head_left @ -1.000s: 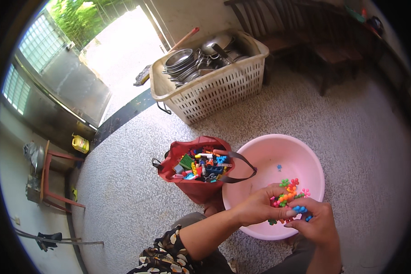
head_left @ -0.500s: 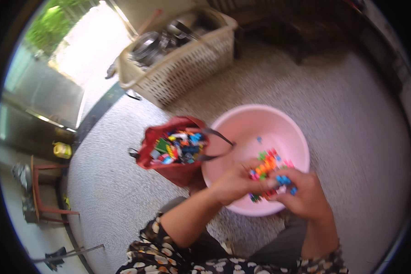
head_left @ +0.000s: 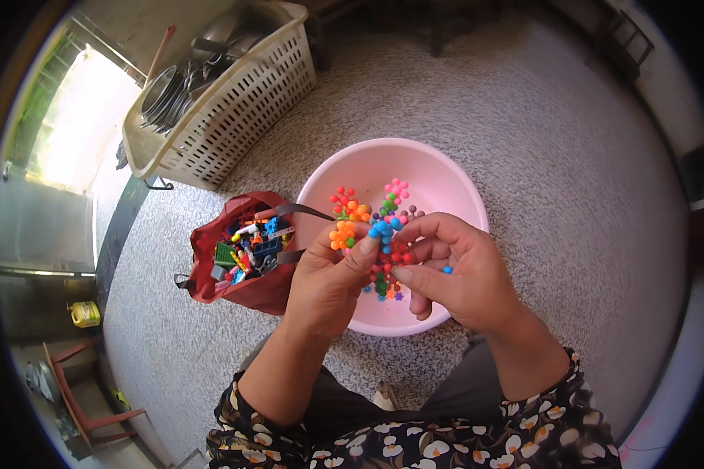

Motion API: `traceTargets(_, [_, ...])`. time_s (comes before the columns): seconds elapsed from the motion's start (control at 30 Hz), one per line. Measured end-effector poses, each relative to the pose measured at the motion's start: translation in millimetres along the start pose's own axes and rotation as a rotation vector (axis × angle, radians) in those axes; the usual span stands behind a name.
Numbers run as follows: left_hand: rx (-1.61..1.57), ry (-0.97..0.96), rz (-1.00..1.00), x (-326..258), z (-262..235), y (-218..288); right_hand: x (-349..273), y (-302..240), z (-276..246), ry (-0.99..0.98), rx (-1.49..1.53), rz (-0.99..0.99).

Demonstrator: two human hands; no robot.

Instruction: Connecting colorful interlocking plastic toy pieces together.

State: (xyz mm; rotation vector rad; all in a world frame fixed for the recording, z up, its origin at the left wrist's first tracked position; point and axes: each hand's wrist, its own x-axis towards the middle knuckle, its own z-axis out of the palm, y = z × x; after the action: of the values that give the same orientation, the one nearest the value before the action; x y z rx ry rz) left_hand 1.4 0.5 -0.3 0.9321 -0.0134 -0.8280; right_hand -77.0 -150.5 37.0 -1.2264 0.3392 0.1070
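My left hand point(head_left: 328, 277) and my right hand point(head_left: 454, 270) together hold a cluster of joined colourful bead-like toy pieces point(head_left: 371, 223) above a pink plastic basin point(head_left: 446, 176). The cluster has orange, red, green, blue and pink knobbly parts. Fingertips of both hands pinch its lower middle. A few loose small pieces point(head_left: 383, 289) lie in the basin beneath the hands. To the left of the basin sits an open red bag point(head_left: 211, 262) full of mixed coloured building bricks point(head_left: 250, 246), with its dark strap lying over the basin's rim.
A cream plastic laundry-style basket point(head_left: 242, 109) holding metal pots and plates stands at the back left on the speckled floor. A bright doorway lies at the far left. A red stool point(head_left: 78, 399) and a small yellow container point(head_left: 84, 314) stand at the lower left.
The view has tilted down and closer to the basin. Both hands have lifted the bead cluster higher and spread it out between the fingertips.
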Motion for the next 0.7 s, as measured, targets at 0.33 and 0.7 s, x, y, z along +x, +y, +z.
traceTargets(0.33, [-0.101, 0.010, 0.044, 1, 16, 2, 5, 7, 5, 0.030, 0.106, -0.048])
traceTargets(0.7, [-0.111, 0.060, 0.090, 0, 14, -4, 7, 10, 6, 0.026, 0.262, -0.038])
